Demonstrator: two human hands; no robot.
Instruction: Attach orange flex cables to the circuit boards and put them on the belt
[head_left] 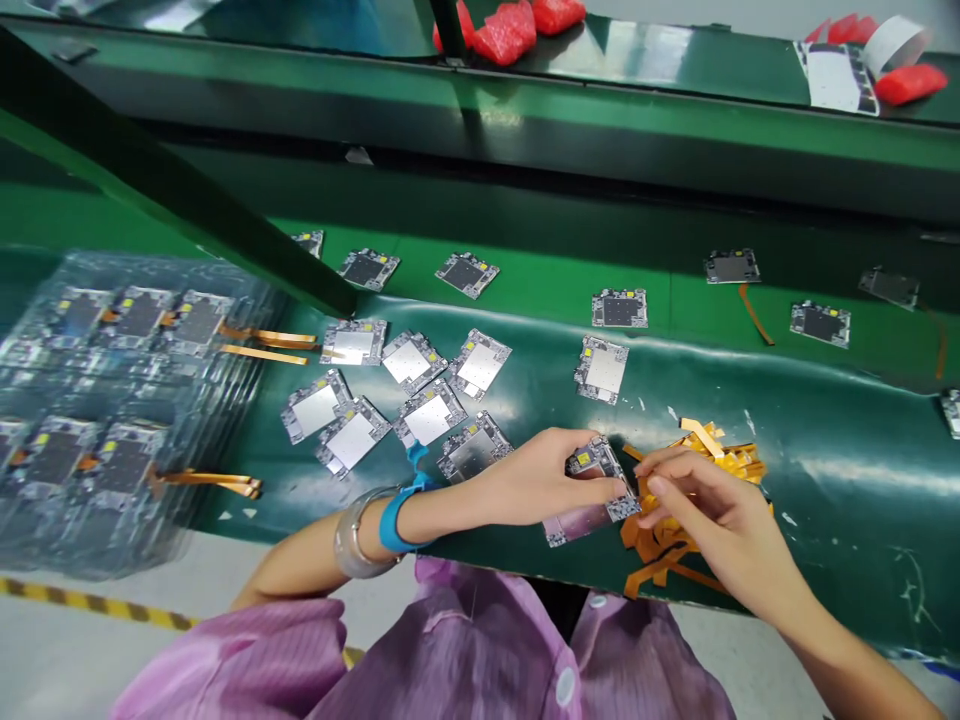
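Observation:
My left hand grips a small circuit board by its edges, thumb on the near side and fingers at the far side. Another circuit board lies beneath it on the green mat, partly covered. Close to the held board's right edge, my right hand has its thumb and fingertips pinched together. An orange strip shows beside those fingertips, but what they hold is hidden. Under and behind the right hand is a heap of orange flex cables. Several loose boards with silver shields lie left of my left hand.
Stacked clear plastic trays of boards with orange cables stand at the left. Spaced boards lie on the green belt beyond the mat. A dark green post slants across the left. Red wrapped bundles lie on the upper shelf.

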